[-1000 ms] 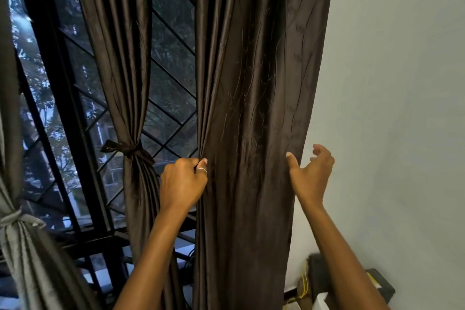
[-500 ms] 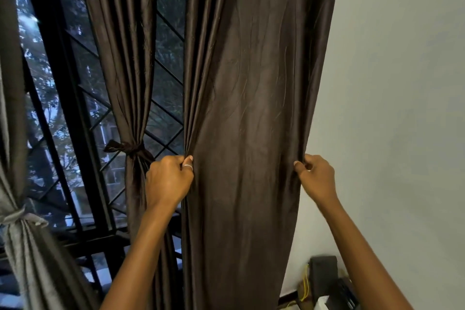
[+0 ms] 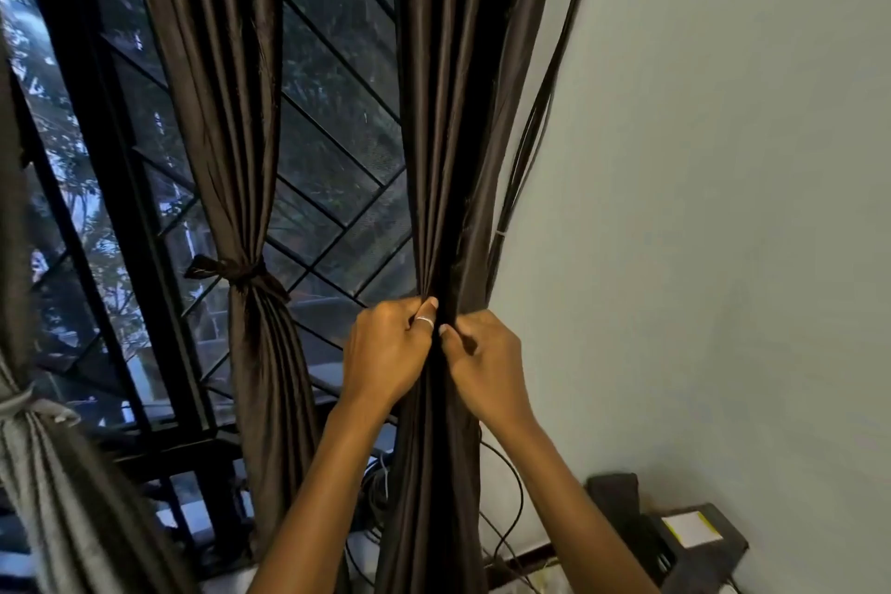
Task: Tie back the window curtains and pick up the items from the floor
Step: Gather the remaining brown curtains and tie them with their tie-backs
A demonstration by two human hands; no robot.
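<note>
A dark brown curtain (image 3: 453, 121) hangs by the right wall, gathered into a narrow bunch at its middle. My left hand (image 3: 385, 352) grips the bunch from the left, a ring on its thumb. My right hand (image 3: 487, 367) grips the same bunch from the right, and the two hands nearly touch. A second brown curtain (image 3: 231, 125) hangs to the left, tied at its waist with a brown band (image 3: 241, 273). At the left edge a grey curtain (image 3: 43, 473) is tied with a pale band (image 3: 24, 405).
Behind the curtains is a window with a black diagonal grille (image 3: 332, 145). Black cables (image 3: 530, 135) run down the pale wall (image 3: 723, 207) beside the held curtain. A black box (image 3: 675, 540) with a yellow-white label and loose wires (image 3: 506, 540) sit below at the right.
Both hands have come together, drawing the spread curtain into a tight bunch. More window grille shows between the two brown curtains, and the wall cables have been uncovered.
</note>
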